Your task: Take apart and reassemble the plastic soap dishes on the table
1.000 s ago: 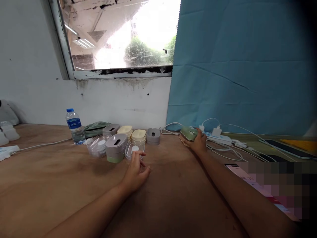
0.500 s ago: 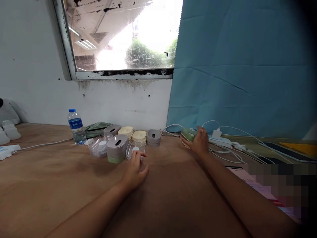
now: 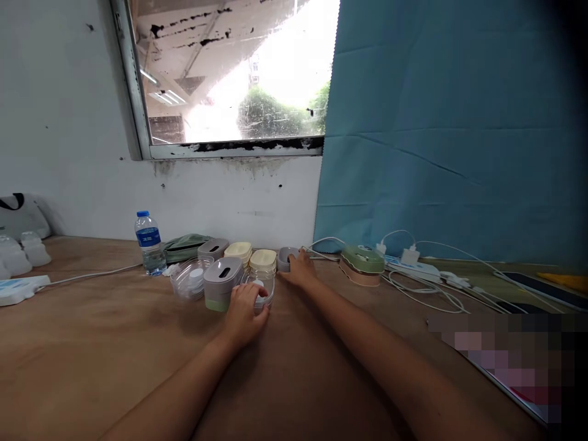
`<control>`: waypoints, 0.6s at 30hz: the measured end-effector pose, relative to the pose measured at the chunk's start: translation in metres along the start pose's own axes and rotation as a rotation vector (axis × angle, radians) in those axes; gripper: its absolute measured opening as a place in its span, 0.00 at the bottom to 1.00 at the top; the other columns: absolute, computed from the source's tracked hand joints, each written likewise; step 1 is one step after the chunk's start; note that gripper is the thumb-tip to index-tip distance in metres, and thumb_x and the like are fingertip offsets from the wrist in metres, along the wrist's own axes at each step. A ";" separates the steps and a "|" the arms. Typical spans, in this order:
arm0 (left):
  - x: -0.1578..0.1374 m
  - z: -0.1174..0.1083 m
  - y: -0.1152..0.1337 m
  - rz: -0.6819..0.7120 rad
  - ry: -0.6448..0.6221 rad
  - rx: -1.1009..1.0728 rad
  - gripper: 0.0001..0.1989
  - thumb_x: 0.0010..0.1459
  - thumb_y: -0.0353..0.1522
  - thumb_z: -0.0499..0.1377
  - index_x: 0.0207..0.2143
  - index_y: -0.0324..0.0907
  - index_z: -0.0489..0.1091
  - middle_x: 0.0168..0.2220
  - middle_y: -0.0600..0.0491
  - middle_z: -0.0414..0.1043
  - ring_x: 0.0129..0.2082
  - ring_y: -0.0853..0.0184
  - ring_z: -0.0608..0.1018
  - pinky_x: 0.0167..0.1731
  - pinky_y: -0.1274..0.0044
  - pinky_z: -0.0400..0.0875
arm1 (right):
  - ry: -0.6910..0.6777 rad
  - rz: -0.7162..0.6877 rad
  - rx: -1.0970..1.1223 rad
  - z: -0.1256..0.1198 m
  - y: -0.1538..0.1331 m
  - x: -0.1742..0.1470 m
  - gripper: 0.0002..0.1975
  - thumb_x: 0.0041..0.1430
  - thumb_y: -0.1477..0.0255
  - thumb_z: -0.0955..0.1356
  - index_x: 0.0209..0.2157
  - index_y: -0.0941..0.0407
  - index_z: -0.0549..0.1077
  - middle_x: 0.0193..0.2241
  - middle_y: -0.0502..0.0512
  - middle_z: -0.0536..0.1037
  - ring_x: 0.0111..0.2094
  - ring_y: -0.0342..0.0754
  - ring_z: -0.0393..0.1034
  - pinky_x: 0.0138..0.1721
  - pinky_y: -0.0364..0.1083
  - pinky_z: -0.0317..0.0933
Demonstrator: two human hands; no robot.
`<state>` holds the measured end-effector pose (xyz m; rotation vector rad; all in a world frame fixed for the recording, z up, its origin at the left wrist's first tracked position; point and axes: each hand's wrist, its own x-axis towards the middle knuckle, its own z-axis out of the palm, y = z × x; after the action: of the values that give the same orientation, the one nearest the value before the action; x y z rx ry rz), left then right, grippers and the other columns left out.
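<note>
My right hand is closed around the right side of a small grey oval case with a dark slot on top, partly covering it. My left hand is in front of a clear plastic container, its fingers curved and the thumb apart; they overlap the container, and I cannot tell how firmly they touch. Left of that hand stands a larger grey case with a green base. Behind are pale yellow lidded containers and another grey case. Clear plastic parts lie further left.
A water bottle stands by a green pouch. On the right sit a green-topped case, a power strip and looping white cables. White bottles stand far left, and a partly blurred device lies near right.
My right hand has let go of the green-topped case and moved left to the small grey case. My left hand has moved slightly left and down, nearer the clear container. The view has shifted slightly.
</note>
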<state>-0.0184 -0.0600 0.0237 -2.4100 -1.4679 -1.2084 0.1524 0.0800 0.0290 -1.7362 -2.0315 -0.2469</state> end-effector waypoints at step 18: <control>0.015 -0.012 0.010 0.126 0.077 0.012 0.04 0.50 0.28 0.51 0.31 0.42 0.64 0.33 0.52 0.68 0.39 0.65 0.69 0.43 0.72 0.59 | -0.001 -0.109 0.031 -0.080 0.063 -0.035 0.21 0.46 0.55 0.65 0.37 0.56 0.68 0.39 0.57 0.56 0.35 0.50 0.62 0.39 0.49 0.58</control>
<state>-0.0142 -0.0593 0.0447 -2.3793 -1.2778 -1.2453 0.2353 0.0271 0.0743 -1.6097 -2.1231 -0.2480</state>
